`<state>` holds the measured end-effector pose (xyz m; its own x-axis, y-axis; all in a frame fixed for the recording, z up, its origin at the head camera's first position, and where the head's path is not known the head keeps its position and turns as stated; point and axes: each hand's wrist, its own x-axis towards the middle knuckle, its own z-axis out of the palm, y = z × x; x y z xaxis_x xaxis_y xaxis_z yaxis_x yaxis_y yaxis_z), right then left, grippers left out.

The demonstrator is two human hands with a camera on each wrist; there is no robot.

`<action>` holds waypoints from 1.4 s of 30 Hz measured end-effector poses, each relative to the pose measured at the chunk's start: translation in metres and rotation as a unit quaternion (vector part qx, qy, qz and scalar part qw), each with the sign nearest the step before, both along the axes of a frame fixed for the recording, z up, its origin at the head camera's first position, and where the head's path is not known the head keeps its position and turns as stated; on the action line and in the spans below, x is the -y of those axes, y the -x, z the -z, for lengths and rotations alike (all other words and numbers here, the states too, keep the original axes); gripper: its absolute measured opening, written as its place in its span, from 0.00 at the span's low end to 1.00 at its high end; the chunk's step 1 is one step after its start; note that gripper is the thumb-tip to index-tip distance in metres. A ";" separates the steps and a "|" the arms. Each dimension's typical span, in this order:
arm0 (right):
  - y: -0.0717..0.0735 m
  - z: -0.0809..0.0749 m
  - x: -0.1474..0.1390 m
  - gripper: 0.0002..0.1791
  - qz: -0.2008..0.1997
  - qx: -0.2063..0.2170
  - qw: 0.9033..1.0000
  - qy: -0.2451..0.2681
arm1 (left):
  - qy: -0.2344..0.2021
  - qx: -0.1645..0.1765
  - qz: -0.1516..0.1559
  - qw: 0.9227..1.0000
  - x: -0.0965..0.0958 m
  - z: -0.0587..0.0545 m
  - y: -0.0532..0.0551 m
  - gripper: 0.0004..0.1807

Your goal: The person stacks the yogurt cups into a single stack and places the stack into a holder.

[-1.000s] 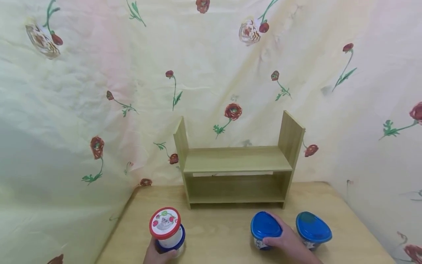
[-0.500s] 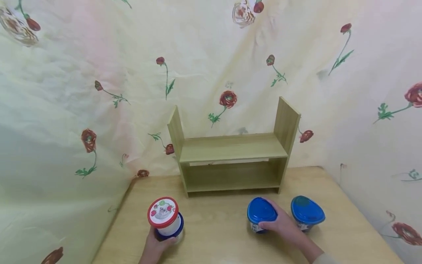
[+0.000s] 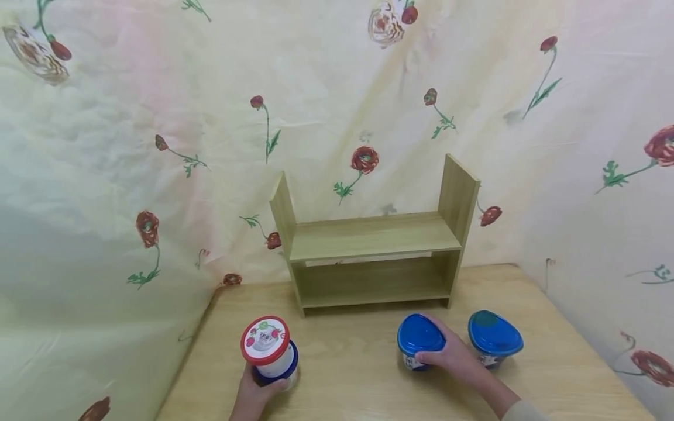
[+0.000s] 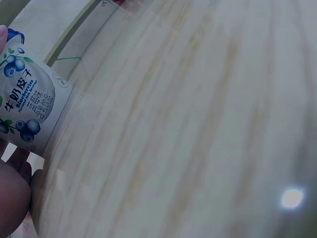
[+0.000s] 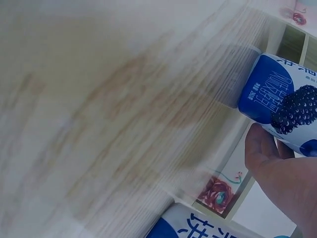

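Observation:
At the front left of the table in the head view, my left hand [image 3: 254, 390] grips a white tub with a dark blue lid [image 3: 293, 361]. Stacked on it, slightly tilted, is a tub with a red-rimmed lid [image 3: 265, 339] printed with fruit. Blueberries show on the side of the white tub [image 4: 32, 99] in the left wrist view. My right hand [image 3: 451, 355] holds a tub with a blue rounded-triangular lid [image 3: 420, 332], thumb at its near side. The right wrist view shows a large blackberry on that tub [image 5: 297, 106]. Beside it stands a matching blue-lidded tub [image 3: 494, 336].
A two-tier wooden shelf [image 3: 374, 237] with raised side panels stands at the back of the wooden table [image 3: 347, 362]. Flower-printed cloth [image 3: 316, 117] hangs behind and along both sides. The second blue-lidded tub [image 5: 193, 223] shows at the bottom of the right wrist view.
The head view has tilted, so the shelf and tubs sit higher in it than a second ago. Both hands keep hold of the same tubs in about the same places.

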<state>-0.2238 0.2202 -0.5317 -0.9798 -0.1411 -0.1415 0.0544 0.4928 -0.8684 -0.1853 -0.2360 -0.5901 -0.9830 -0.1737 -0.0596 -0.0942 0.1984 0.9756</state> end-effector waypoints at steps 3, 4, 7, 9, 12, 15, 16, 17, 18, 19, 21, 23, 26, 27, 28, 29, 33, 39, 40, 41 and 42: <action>0.001 0.000 0.000 0.57 0.005 0.003 1.000 0.011 | 0.007 -0.035 0.005 0.999 -0.002 0.000 0.002 0.56; 0.001 0.000 0.000 0.57 0.007 0.002 1.000 0.010 | 0.005 -0.045 0.009 0.999 -0.002 0.000 0.002 0.56; 0.001 0.000 0.001 0.57 0.005 -0.005 1.000 0.006 | 0.003 -0.054 0.016 0.998 -0.003 0.000 0.001 0.55; 0.001 0.000 0.003 0.57 0.005 -0.007 1.000 0.007 | 0.001 -0.054 0.019 0.998 -0.003 0.000 0.000 0.54; 0.000 0.000 0.005 0.57 0.002 -0.006 1.000 0.015 | 0.002 -0.052 0.018 0.998 -0.003 0.000 -0.002 0.54; -0.001 -0.002 0.007 0.57 0.002 -0.005 1.000 0.020 | 0.003 -0.054 0.016 0.998 -0.004 0.001 -0.001 0.54; -0.001 -0.003 0.008 0.57 0.002 -0.005 1.000 0.021 | 0.003 -0.054 0.016 0.998 -0.004 0.001 -0.001 0.54; -0.001 -0.004 0.009 0.57 0.001 -0.007 1.000 0.021 | 0.003 -0.056 0.016 0.998 -0.005 0.001 0.000 0.54; 0.000 -0.005 0.009 0.57 0.002 -0.010 1.000 0.020 | 0.002 -0.056 0.018 0.998 -0.005 0.001 0.000 0.54; 0.000 -0.006 0.010 0.56 0.001 -0.014 1.000 0.020 | -0.002 -0.056 0.018 0.998 -0.005 0.002 0.001 0.54; 0.002 -0.009 0.012 0.56 -0.001 -0.021 1.000 0.020 | -0.010 -0.055 0.019 0.998 -0.005 0.001 0.001 0.54; 0.003 -0.012 0.016 0.55 -0.003 -0.029 0.999 0.021 | -0.010 -0.054 0.021 0.998 -0.005 0.001 0.002 0.54; 0.004 -0.019 0.023 0.55 -0.004 -0.030 0.999 0.020 | -0.016 -0.050 0.019 0.998 -0.004 0.000 0.002 0.55; 0.005 -0.021 0.026 0.55 -0.003 -0.028 0.999 0.018 | -0.017 -0.048 0.019 0.999 -0.003 0.000 0.002 0.55; 0.005 -0.023 0.028 0.55 0.001 -0.026 1.000 0.014 | -0.018 -0.047 0.020 0.998 -0.003 0.000 0.002 0.55; 0.005 -0.025 0.031 0.55 0.002 -0.026 1.000 0.012 | -0.023 -0.044 0.018 0.999 -0.002 0.000 0.002 0.55; 0.006 -0.035 0.042 0.54 0.003 -0.029 0.999 0.012 | -0.031 -0.042 0.019 0.998 0.000 0.000 0.003 0.55; 0.005 -0.051 0.057 0.53 -0.017 -0.048 0.998 0.040 | -0.026 -0.046 0.013 0.999 0.002 0.003 0.002 0.55; 0.004 -0.053 0.060 0.52 -0.019 -0.048 0.998 0.047 | -0.025 -0.045 0.013 0.999 0.002 0.004 0.001 0.55; 0.004 -0.055 0.062 0.52 -0.020 -0.049 0.997 0.049 | -0.023 -0.045 0.013 0.999 0.003 0.005 0.001 0.55; 0.004 -0.057 0.064 0.52 -0.020 -0.049 0.997 0.051 | -0.023 -0.045 0.014 0.999 0.003 0.006 0.001 0.55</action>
